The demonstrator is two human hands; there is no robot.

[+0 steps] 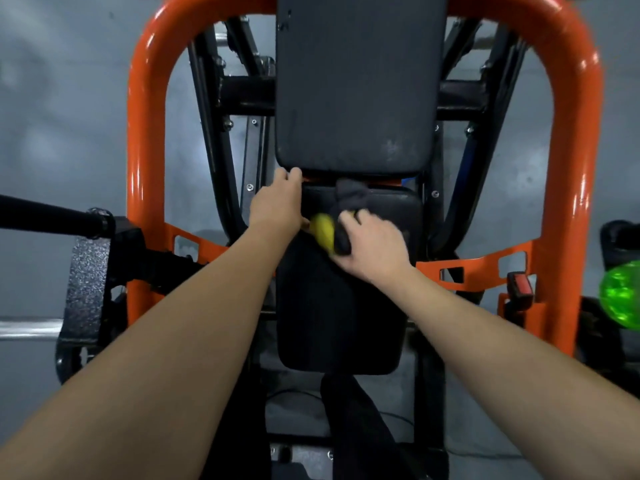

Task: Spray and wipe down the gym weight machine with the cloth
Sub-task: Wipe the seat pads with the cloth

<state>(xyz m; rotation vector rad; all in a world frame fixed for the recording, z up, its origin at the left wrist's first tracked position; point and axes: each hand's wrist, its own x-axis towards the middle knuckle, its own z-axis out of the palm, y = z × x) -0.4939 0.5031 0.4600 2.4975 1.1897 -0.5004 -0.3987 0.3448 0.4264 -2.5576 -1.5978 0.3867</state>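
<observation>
Both forearms stretch out over the seat. The right hand clenches the cloth, dark and yellow, bunched on the seat's rear half. The left hand hooks its fingers over the seat's back left corner, just under the back pad. I'd flatten the cloth, press firmly, and wipe in overlapping strokes into the gap between the pads.

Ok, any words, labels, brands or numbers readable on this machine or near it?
None can be read.
The orange frame, back pad, seat pad and cloth show no lettering.
The red tab and green translucent object are too blurred to tell.
</observation>
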